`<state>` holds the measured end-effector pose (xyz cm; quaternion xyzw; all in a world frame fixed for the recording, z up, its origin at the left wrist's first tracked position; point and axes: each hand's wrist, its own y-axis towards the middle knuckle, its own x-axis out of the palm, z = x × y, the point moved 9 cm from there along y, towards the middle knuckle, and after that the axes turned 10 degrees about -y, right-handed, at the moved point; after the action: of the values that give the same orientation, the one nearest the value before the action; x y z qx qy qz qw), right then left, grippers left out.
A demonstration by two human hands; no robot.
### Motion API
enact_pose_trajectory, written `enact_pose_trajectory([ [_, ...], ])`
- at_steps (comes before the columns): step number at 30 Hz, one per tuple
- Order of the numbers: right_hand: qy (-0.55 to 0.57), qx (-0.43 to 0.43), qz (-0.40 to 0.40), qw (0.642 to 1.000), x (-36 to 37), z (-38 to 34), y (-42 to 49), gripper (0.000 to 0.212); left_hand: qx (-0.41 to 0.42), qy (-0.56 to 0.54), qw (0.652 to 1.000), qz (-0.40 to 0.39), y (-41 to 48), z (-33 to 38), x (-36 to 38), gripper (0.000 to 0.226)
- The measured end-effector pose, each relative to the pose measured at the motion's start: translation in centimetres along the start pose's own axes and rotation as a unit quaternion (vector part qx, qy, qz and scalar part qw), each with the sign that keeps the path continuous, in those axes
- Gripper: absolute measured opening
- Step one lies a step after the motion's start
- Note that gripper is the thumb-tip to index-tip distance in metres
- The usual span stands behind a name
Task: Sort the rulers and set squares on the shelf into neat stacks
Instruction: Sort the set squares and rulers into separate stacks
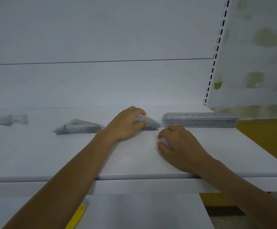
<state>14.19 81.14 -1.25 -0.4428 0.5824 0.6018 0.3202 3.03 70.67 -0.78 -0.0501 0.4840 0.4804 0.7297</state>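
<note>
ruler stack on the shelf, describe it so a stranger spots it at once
Find the slotted upright at the back right of the white shelf. Just below lies the ruler stack, the only long rectangular pile; its neighbours are triangular set squares.

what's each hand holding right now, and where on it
Left hand grips the middle set square stack at its left end, fingers over the far corner. Right hand holds nothing, resting on the shelf.
</note>
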Motion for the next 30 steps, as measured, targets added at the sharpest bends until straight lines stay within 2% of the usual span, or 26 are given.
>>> enact_pose_trajectory([
  [8, 0.010, -0.001, -0.015, 1.000, -0.4, -0.2, -0.2, 0.029, 0.001, 0.003, 0.998, 0.063, -1.9, 0.8, -3.2, 0.028],
  [13, -0.014, -0.051, 0.045, 0.998, -2.4, -3.3, 0.6, 0.028, -0.020, 0.032, 0.995, 0.088, -6.7, -1.3, -9.3, 0.025],
  [18, 0.063, -0.119, 0.095, 0.986, -4.6, -14.8, 5.7, 0.029, -0.083, 0.063, 0.986, 0.132, -15.6, -5.6, -17.4, 0.022],
  [23, 0.129, -0.195, 0.091, 0.968, -4.2, -28.5, 8.5, 0.029, -0.142, 0.068, 0.970, 0.184, -25.0, -9.7, -24.9, 0.020],
  [26, 0.146, -0.208, 0.076, 0.964, -2.6, -34.6, 9.1, 0.029, -0.163, 0.075, 0.966, 0.186, -29.3, -12.0, -28.1, 0.021],
  [30, 0.149, -0.202, 0.016, 0.968, 1.2, -39.9, 10.1, 0.030, -0.178, 0.077, 0.961, 0.195, -33.6, -14.7, -32.0, 0.025],
])
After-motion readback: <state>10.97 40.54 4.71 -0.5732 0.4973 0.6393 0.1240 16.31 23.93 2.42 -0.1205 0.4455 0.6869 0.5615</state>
